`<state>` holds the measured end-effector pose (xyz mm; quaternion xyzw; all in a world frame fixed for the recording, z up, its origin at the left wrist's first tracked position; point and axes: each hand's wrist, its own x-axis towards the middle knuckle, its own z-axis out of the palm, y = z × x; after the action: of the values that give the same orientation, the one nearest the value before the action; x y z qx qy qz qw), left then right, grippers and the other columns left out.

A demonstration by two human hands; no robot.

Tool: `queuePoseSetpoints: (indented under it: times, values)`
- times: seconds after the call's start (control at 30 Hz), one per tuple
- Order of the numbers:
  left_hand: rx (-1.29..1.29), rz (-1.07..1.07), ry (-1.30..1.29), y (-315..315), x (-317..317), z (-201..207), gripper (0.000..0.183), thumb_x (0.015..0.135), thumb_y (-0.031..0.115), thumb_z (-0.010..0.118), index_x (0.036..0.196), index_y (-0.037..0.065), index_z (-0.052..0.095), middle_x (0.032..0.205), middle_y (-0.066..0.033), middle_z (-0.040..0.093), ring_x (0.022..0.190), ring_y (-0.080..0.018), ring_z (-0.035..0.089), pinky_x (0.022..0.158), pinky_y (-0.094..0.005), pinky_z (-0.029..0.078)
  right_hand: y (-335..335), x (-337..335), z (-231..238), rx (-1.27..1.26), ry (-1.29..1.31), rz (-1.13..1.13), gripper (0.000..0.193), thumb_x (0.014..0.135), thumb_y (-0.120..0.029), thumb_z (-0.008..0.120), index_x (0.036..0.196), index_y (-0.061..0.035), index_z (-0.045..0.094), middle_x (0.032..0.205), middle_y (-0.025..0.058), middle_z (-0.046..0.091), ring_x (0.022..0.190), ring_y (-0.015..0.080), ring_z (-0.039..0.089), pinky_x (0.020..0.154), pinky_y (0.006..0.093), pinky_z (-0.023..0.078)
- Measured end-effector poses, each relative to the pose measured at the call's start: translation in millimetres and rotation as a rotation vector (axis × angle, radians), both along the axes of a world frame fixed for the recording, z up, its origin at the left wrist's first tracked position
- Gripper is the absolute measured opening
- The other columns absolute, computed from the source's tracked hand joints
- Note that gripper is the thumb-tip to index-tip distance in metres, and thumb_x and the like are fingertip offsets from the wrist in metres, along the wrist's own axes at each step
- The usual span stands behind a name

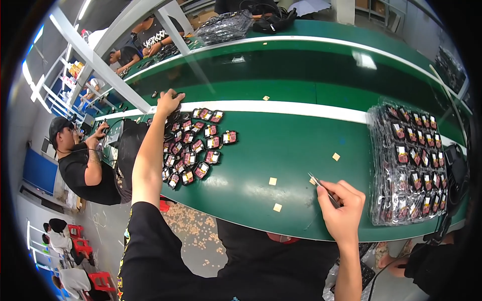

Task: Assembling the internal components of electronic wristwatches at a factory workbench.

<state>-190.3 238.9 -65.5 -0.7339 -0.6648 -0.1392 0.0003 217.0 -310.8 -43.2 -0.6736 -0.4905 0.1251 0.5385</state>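
My right hand [343, 204] pinches a pair of dark tweezers [329, 194]. Their tips are at a small beige square [313, 180] on the green bench; whether they grip it I cannot tell. Far to the left, my left hand [170, 102] reaches over the white strip, its fingers curled around something dark that they mostly hide. Below that hand and to its right lies a loose pile of small black modules [189, 158] with pink, yellow and white faces. More beige squares, such as one square [272, 181], lie between the pile and the tweezers.
Stacked clear plastic trays [375, 165] holding rows of similar modules stand at the right. A white strip [281, 108] runs along the bench [296, 135] under a slanted white post [100, 62]. Close on the left sits a co-worker [83, 165]. Beige scraps litter the floor [193, 226].
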Motion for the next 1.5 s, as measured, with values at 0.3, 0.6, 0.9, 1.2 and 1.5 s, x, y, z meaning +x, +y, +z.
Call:
queuePoseSetpoints:
  times: [0.3, 0.6, 0.9, 1.2, 1.5]
  values:
    - [0.092, -0.316, -0.135, -4, -32, 21, 0.056, 0.088, 0.047, 0.092, 0.117, 0.002, 0.079, 0.132, -0.0258, 0.068, 0.127, -0.0378, 0.068, 0.112, -0.0433, 0.054, 3, -3, 0, -0.019, -0.003, 0.003, 0.013, 0.090, -0.001, 0.083, 0.102, 0.0048, 0.084, 0.066, 0.0041, 0.060, 0.055, 0.0075, 0.048, 0.052, 0.0295, 0.033]
    - [0.106, -0.410, -0.204, -27, -4, 43, 0.030, 0.096, 0.022, 0.085, 0.103, -0.007, 0.081, 0.101, -0.0212, 0.077, 0.093, -0.0328, 0.077, 0.087, -0.0431, 0.060, 5, 0, -3, -0.014, -0.021, -0.016, 0.013, 0.090, -0.001, 0.083, 0.102, 0.0049, 0.084, 0.065, 0.0038, 0.058, 0.055, 0.0076, 0.047, 0.052, 0.0297, 0.032]
    - [0.058, -0.685, -0.173, -101, 14, 56, 0.025, 0.097, 0.019, 0.083, 0.106, -0.005, 0.081, 0.128, -0.0185, 0.075, 0.100, -0.0307, 0.076, 0.093, -0.0404, 0.059, 1, -1, -1, 0.005, -0.033, 0.009, 0.013, 0.090, -0.001, 0.083, 0.102, 0.0048, 0.084, 0.066, 0.0045, 0.059, 0.055, 0.0084, 0.049, 0.052, 0.0294, 0.034]
    - [-0.241, -0.977, -0.434, -253, 120, 87, 0.028, 0.095, 0.003, 0.084, 0.122, 0.000, 0.078, 0.141, -0.0080, 0.070, 0.112, -0.0153, 0.072, 0.094, -0.0321, 0.060, 0, -2, 2, -0.019, -0.062, -0.019, 0.013, 0.091, -0.001, 0.083, 0.102, 0.0050, 0.083, 0.067, 0.0054, 0.060, 0.055, 0.0089, 0.051, 0.051, 0.0287, 0.036]
    - [-0.307, -1.412, -0.479, -348, 220, 30, 0.056, 0.086, 0.011, 0.092, 0.138, 0.003, 0.073, 0.137, -0.0137, 0.075, 0.125, -0.0331, 0.072, 0.109, -0.0446, 0.056, 7, 0, -12, 0.028, -0.005, -0.046, 0.010, 0.092, -0.002, 0.083, 0.100, 0.0038, 0.083, 0.066, 0.0047, 0.059, 0.053, 0.0085, 0.050, 0.051, 0.0290, 0.035]
